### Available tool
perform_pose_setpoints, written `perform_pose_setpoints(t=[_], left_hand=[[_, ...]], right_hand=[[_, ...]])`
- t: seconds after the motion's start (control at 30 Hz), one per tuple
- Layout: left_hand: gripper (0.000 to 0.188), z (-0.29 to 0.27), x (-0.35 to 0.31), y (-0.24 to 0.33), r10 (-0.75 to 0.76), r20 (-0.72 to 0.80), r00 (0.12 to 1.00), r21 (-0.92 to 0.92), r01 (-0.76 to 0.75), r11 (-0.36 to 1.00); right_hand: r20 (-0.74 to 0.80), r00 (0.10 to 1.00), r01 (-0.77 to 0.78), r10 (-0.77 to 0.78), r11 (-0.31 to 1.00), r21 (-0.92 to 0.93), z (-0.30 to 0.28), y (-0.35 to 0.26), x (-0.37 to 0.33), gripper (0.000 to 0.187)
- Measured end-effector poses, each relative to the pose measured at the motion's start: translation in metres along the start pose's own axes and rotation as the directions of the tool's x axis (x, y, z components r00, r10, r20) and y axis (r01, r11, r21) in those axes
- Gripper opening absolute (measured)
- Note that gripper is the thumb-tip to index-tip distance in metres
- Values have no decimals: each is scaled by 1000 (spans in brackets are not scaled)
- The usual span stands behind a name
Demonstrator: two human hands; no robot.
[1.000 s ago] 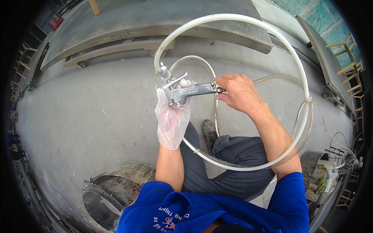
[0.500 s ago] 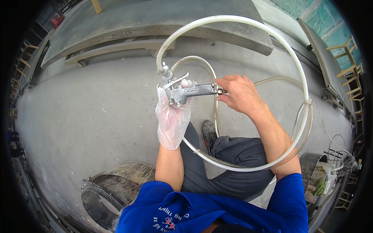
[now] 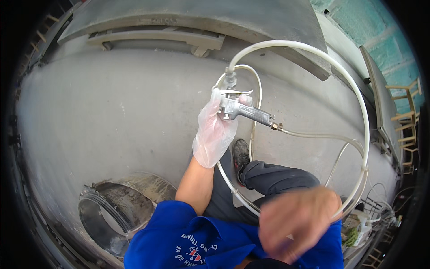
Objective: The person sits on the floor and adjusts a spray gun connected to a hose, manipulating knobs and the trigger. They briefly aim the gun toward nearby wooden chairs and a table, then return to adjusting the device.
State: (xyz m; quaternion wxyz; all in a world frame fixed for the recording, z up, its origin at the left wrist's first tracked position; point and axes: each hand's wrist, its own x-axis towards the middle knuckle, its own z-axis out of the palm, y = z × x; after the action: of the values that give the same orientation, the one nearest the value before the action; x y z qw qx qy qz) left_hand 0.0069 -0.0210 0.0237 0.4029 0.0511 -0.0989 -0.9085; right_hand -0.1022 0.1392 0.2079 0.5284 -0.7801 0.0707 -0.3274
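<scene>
Blur covers my right hand (image 3: pixel 298 224), close under the camera over the blue shirt (image 3: pixel 179 237); I cannot tell how its fingers stand, and it holds nothing I can make out. Just left, a round dark drum (image 3: pixel 112 210) sits on the grey floor (image 3: pixel 98 112). Further out, my left hand (image 3: pixel 215 132), in a clear plastic glove, has its fingers wrapped around the metal spray gun (image 3: pixel 244 110). The white hose (image 3: pixel 358 107) loops wide from the gun around my legs. Beyond lies open floor, edged by a grey slab (image 3: pixel 201 18).
</scene>
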Motion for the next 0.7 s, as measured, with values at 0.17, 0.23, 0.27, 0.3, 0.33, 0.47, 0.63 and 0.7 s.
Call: perform_pose_setpoints(t=[0.17, 0.23, 0.27, 0.3, 0.33, 0.47, 0.63, 0.7], left_hand=[[52, 8, -4, -14, -40, 57, 998, 155, 31, 987], [51, 10, -4, -16, -49, 31, 998, 176, 43, 983], [50, 11, -4, -16, -59, -3, 998, 191, 58, 980], [50, 12, -3, -17, -55, 19, 998, 159, 51, 986], [49, 13, -4, -17, -61, 18, 998, 130, 58, 990], [48, 15, -4, -18, -40, 2, 999, 62, 40, 997], [49, 2, 4, -19, -51, 13, 999, 97, 50, 994], [52, -5, 5, -19, -48, 42, 998, 99, 44, 994]], right_hand=[[13, 971, 227, -239, 937, 266, 23, -36, 13, 24], [-7, 971, 233, -240, 934, 272, 29, -38, 15, 24], [18, 971, 222, -238, 929, 296, 30, -38, 14, 24], [44, 971, 209, -235, 925, 318, 31, -37, 14, 25], [66, 970, 199, -235, 917, 345, 31, -38, 15, 25], [312, 897, 211, -312, 924, 318, 29, -38, 17, 38], [454, 854, 38, -253, 901, 432, 42, -44, 19, 47], [467, 846, -14, -259, 864, 504, 45, -45, 15, 46]])
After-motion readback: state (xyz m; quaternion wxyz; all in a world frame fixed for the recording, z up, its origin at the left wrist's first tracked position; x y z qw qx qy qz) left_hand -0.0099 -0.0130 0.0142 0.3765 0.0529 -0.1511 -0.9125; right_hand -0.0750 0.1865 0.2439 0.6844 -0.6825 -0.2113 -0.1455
